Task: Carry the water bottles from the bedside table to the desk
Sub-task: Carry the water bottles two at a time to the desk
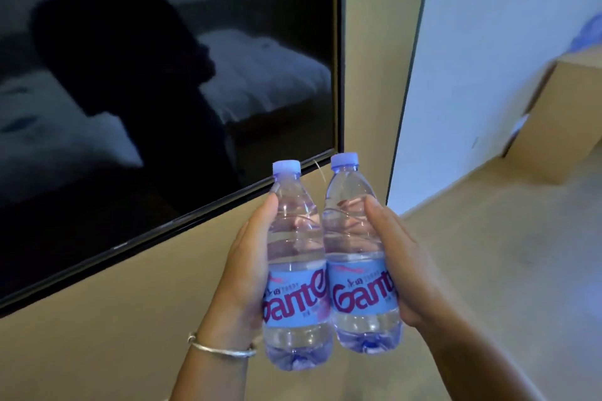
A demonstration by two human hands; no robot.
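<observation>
Both hands up in front, one water bottle gripped in each.

Left hand (247, 257) curls round the left water bottle (294, 267), thumb up along its side; silver bangle (221, 348) on that wrist. Right hand (404, 267) wraps the right water bottle (358, 257) the same way. Bottles are held upright, capped, side by side and touching at the blue labels, in the air. Behind them a dark wall-mounted TV screen (163, 75) on a tan panel, reflecting a bed. Wooden furniture (560, 114) at far right, blurred.
</observation>
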